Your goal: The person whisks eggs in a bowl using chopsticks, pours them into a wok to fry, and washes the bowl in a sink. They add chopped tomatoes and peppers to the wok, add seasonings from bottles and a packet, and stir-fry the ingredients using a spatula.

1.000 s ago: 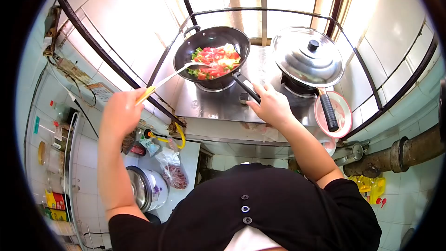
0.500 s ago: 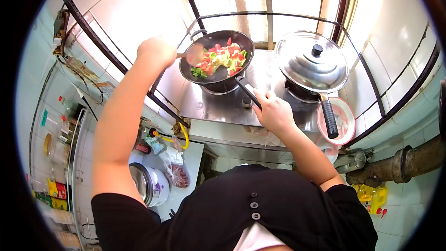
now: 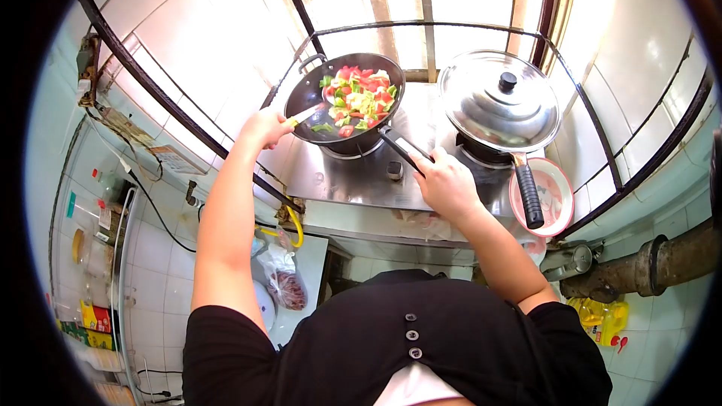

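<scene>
My left hand [image 3: 265,128] is closed around the handle of a spatula [image 3: 306,114], which reaches into a dark wok [image 3: 301,98] from its left rim. The spatula's head is hidden at the chopped red and green vegetables [image 3: 359,98] that lie in the middle and right of the wok. Fingers wrapped, my right hand [image 3: 449,184] grips the wok's black handle [image 3: 398,144] at the front. The wok sits on the left burner of a steel gas stove [image 3: 342,182].
On the right burner stands a pan with a domed steel lid [image 3: 481,113], its black handle [image 3: 529,195] pointing toward me over a red-rimmed bowl [image 3: 560,180]. A black metal rail [image 3: 451,22] curves around the stove. Lower left, a plastic bag [image 3: 286,282] lies on a counter.
My left hand has come down and nearer with the spatula, from above the wok's left side to its lower left rim. The vegetables are pushed together farther back. My right hand keeps its grip.
</scene>
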{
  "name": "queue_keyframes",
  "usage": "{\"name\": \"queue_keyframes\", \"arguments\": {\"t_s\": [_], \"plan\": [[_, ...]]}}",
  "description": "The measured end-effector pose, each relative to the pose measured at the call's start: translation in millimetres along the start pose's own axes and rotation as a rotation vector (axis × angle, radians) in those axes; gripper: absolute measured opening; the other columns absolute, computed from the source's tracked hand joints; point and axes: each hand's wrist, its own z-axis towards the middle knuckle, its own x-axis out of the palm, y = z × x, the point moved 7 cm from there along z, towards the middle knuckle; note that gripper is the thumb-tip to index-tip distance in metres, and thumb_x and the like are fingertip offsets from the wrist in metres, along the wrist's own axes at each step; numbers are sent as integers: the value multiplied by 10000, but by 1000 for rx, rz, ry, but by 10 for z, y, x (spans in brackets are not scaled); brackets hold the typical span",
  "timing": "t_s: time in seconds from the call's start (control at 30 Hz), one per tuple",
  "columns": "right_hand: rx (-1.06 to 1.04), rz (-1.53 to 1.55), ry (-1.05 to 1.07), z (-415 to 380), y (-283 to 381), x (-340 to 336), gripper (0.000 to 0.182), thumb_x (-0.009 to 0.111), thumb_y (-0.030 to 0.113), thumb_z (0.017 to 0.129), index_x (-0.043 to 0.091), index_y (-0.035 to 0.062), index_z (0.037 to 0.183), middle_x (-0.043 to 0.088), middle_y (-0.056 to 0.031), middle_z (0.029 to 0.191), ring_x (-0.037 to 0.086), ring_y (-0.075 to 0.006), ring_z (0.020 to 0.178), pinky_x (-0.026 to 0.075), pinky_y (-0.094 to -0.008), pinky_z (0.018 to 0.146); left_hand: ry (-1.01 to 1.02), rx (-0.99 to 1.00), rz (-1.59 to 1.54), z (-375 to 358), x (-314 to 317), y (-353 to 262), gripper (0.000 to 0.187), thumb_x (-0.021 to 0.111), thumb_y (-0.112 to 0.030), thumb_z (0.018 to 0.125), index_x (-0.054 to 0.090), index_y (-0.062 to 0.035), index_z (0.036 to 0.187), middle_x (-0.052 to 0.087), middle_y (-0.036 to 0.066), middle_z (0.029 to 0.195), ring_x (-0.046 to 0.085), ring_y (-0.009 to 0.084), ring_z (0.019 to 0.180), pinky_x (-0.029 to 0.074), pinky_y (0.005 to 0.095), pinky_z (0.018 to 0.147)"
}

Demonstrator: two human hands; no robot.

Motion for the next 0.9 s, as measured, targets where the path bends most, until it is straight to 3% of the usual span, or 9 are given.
{"name": "queue_keyframes", "arguments": {"t_s": [0.13, 0.33, 0.43, 0.53, 0.63, 0.73, 0.9], "plan": [[21, 17, 14, -17, 6, -40, 449, 657, 283, 850, 572, 100, 1251, 578, -145, 956, 633, -320, 830, 528, -398, 713, -435, 297, 478, -372, -84, -182, 209, 679, -253, 852, 700, -128, 1018, 654, 83, 718, 652, 235, 643, 526, 372, 608], [30, 14, 12, 6, -17, -17, 412, 642, 287, 867, 563, 95, 1223, 593, -136, 914, 646, -318, 775, 530, -394, 668, -548, 471, 554, -1133, -410, -214, 259, 630, -213, 860, 672, -222, 1116, 670, 75, 804, 667, 261, 747, 521, 416, 612], [39, 10, 7, 18, -17, 18, 396, 641, 275, 869, 572, 97, 1215, 593, -135, 909, 646, -318, 769, 531, -393, 669, -539, 426, 432, -1030, -694, -60, 190, 606, -168, 866, 715, -186, 1021, 676, 99, 812, 670, 282, 749, 527, 434, 647], [51, 8, 3, 20, -11, 19, 379, 637, 267, 871, 583, 100, 1208, 595, -135, 911, 647, -312, 777, 532, -392, 675, -391, 176, 545, -526, -768, -177, 185, 589, -127, 850, 729, -147, 969, 698, 115, 861, 683, 299, 817, 542, 421, 706], [34, -3, 1, 10, 1, -19, 370, 637, 264, 872, 593, 101, 1201, 598, -134, 909, 647, -304, 784, 532, -388, 679, -143, -175, 398, -61, -801, -214, 168, 630, -204, 852, 717, -110, 961, 703, 137, 892, 679, 308, 839, 537, 412, 763], [29, -5, -15, 10, -8, -14, 370, 638, 260, 870, 597, 101, 1201, 603, -127, 897, 646, -298, 782, 532, -383, 678, -176, 72, 520, 397, -631, -429, 243, 537, -81, 826, 723, -122, 978, 705, 142, 985, 679, 315, 906, 542, 418, 810], [30, 0, -5, -14, -17, -8, 379, 640, 260, 868, 596, 93, 1205, 608, -120, 869, 645, -299, 775, 531, -381, 671, -304, 461, 404, -270, -603, -935, 362, 528, -67, 841, 719, -232, 1099, 685, 103, 962, 657, 299, 924, 523, 416, 812]]}}
